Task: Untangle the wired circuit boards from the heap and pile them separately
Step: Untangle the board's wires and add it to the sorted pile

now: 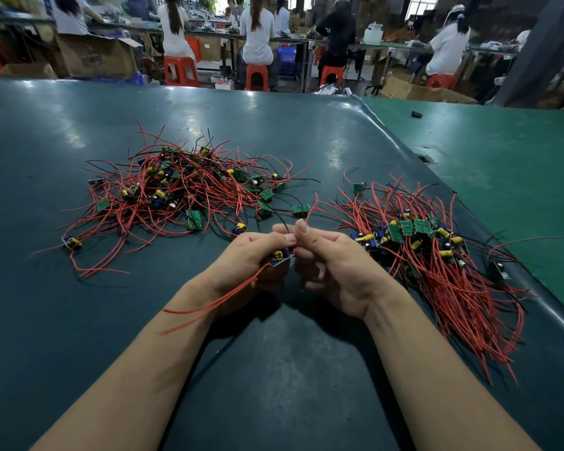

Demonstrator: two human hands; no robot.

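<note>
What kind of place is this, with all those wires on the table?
Most likely an electronics assembly workshop. A tangled heap of small circuit boards with red wires lies on a big green worktable, and beyond it seated workers on orange stools face long benches amid cardboard boxes.

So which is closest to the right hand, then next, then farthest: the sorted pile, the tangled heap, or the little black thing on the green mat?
From the right hand:
1. Sorted pile, just right of it.
2. Tangled heap, across on the left.
3. Black thing, far back on the right.
</note>
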